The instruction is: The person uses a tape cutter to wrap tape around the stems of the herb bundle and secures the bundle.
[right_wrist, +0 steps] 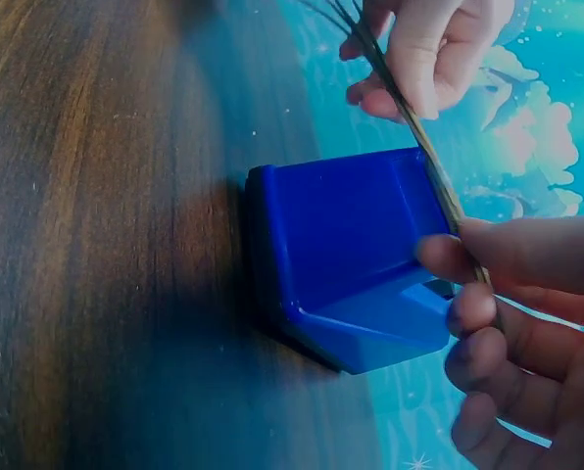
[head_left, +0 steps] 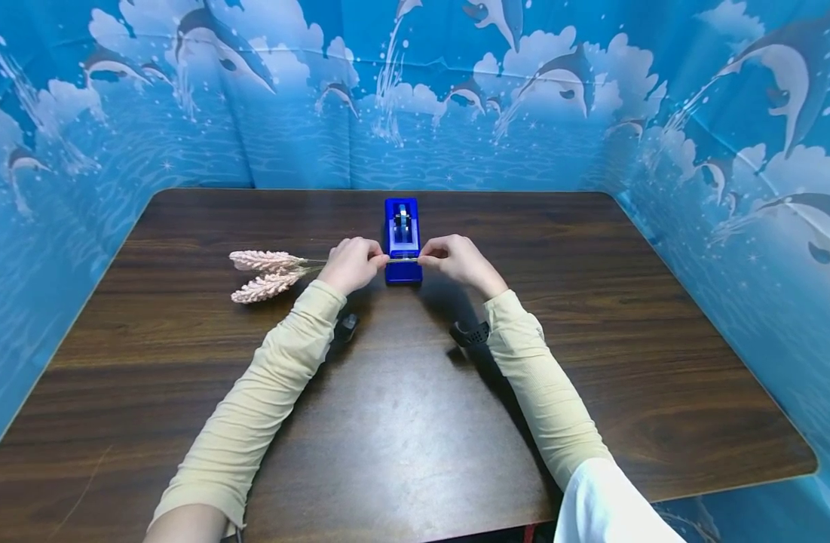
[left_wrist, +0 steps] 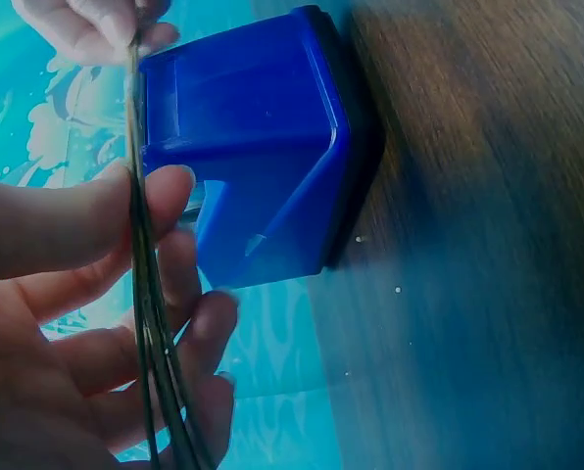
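Note:
A blue tape dispenser (head_left: 404, 273) stands at the back middle of the table, a roll in its upper opening. Across its front end runs a thin bundle of stems (left_wrist: 153, 313), held level between two hands. On the left side, my left hand (head_left: 351, 264) pinches the stems between thumb and forefinger, its other fingers loosely curved beside them. My right hand (head_left: 458, 260) pinches the stem ends with thumb and index finger at the dispenser's right edge. Pale pink fluffy flower heads (head_left: 268, 288) spread out beyond the left hand, over the tabletop.
The dark wood-grain table (head_left: 625, 362) has rounded corners. A blue curtain (head_left: 415, 121) with dolphins and clouds hangs behind it and along both sides. Dark straps with devices (head_left: 470, 333) show below both wrists.

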`<action>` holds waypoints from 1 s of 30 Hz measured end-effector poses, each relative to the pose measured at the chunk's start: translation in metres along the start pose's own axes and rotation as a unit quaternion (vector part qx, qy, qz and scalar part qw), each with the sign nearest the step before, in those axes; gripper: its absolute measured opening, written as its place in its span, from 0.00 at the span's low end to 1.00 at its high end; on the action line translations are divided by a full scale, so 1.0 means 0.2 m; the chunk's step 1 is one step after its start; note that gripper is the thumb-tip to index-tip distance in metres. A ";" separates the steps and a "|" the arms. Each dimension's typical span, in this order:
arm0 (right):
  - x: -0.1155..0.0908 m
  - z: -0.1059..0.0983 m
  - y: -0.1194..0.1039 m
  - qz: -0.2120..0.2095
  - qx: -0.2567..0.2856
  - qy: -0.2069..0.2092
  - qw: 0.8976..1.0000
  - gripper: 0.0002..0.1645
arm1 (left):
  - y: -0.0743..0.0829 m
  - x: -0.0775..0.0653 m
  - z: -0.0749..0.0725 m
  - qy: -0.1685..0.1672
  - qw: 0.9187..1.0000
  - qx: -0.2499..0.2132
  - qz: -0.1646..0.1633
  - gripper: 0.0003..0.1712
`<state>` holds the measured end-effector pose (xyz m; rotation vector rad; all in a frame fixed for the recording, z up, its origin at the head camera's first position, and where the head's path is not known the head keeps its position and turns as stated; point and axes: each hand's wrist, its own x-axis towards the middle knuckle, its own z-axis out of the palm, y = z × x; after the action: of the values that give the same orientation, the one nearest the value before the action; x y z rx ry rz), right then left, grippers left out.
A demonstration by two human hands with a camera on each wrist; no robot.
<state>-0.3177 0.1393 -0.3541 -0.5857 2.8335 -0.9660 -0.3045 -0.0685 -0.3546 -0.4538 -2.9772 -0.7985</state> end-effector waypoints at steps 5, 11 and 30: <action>-0.01 -0.01 0.00 0.018 0.015 -0.047 0.999 0.12 | -0.01 -0.01 0.00 -0.005 1.000 -0.005 -0.007 0.12; -0.01 -0.03 0.00 0.029 0.032 -0.093 0.995 0.14 | 0.00 -0.01 -0.02 -0.024 1.000 -0.004 0.003 0.10; -0.04 -0.06 0.00 0.019 0.066 -0.174 0.982 0.23 | 0.06 -0.05 -0.08 -0.166 0.984 0.057 0.005 0.18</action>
<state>-0.3132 0.1478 -0.3447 -0.6150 2.4458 -0.9319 -0.2918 -0.0689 -0.3356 -0.6558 -3.2971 -0.5971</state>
